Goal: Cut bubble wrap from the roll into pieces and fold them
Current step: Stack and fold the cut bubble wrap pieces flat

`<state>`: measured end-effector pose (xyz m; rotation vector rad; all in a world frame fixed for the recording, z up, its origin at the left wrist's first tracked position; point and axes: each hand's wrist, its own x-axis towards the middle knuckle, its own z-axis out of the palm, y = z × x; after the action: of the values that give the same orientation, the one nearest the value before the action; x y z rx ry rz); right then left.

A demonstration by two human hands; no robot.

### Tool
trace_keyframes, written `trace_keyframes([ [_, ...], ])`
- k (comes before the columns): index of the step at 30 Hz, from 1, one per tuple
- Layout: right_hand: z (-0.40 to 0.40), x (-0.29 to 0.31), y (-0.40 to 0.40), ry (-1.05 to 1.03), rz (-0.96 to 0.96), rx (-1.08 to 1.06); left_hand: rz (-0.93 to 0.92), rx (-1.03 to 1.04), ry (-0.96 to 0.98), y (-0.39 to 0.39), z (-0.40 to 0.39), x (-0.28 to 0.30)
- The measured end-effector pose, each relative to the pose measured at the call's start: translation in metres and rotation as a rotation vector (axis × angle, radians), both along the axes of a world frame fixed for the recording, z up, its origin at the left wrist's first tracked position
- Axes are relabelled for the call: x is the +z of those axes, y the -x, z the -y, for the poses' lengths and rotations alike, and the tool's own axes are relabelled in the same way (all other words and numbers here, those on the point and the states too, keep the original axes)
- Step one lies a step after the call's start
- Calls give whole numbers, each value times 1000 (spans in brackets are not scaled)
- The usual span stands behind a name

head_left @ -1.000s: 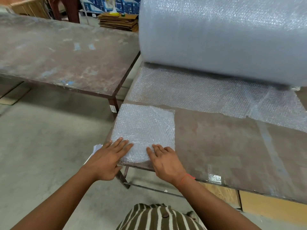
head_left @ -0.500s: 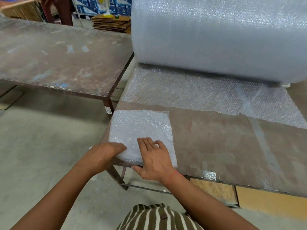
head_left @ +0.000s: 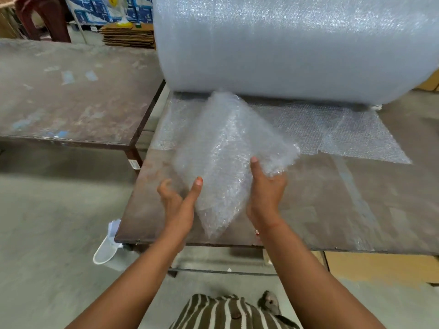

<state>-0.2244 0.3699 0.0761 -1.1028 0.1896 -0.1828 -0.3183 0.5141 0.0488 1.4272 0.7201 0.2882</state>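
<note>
Holding a folded, translucent piece of bubble wrap (head_left: 225, 162) above the near left part of a worn brown metal-framed table (head_left: 320, 205), both hands work at its lower edges. Piece is lifted clear of the tabletop, tilted, its near corner pointing down toward the table's near edge and its far end reaching up in front of the roll; surface blurred.

Right hand (head_left: 266, 193): grasping the piece's right side, thumb on the front face, fingers curled behind (fingertips hidden by the wrap).

Left hand (head_left: 180, 200): at the piece's left lower edge, one finger extended up against the wrap, the others loosely curled and blurred. Cannot tell whether it grips the piece or only touches it.

Large pale blue-white roll of bubble wrap (head_left: 285, 43) lies across the far side of the table, filling the upper right of the view. A loose clear sheet of bubble wrap (head_left: 344, 131) runs from under the roll toward the near side, flat on the tabletop, with an uneven near edge.

Second scuffed brown table (head_left: 71, 96) stands to the left, apart from the first by a narrow gap. Grey concrete floor (head_left: 47, 222) below. White plastic item (head_left: 107, 250) lies on the floor just beside the table's near left corner (identity unclear). Flattened brown cardboard stack (head_left: 128, 35) far left of the roll.
</note>
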Motion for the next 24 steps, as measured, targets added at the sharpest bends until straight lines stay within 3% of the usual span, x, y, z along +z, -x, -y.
trace_keyframes([
  [3,48,-20,4,-225,-93,-130,-161,-231,652,-16,41,2],
  [6,93,-51,12,-260,-225,-238,-74,-307,847,-37,80,0],
  [7,109,-62,15,-275,-263,-259,-63,-294,793,-45,90,-8],
  [9,139,-79,19,-319,-328,-255,-78,-255,505,-58,103,-28],
  [14,235,-94,11,-311,-515,-67,-14,-462,92,-82,130,-57],
  [19,313,-95,0,-11,-565,113,51,-665,-153,-100,152,-59],
  [24,341,-101,2,280,-387,182,75,-703,-287,-103,159,-68],
])
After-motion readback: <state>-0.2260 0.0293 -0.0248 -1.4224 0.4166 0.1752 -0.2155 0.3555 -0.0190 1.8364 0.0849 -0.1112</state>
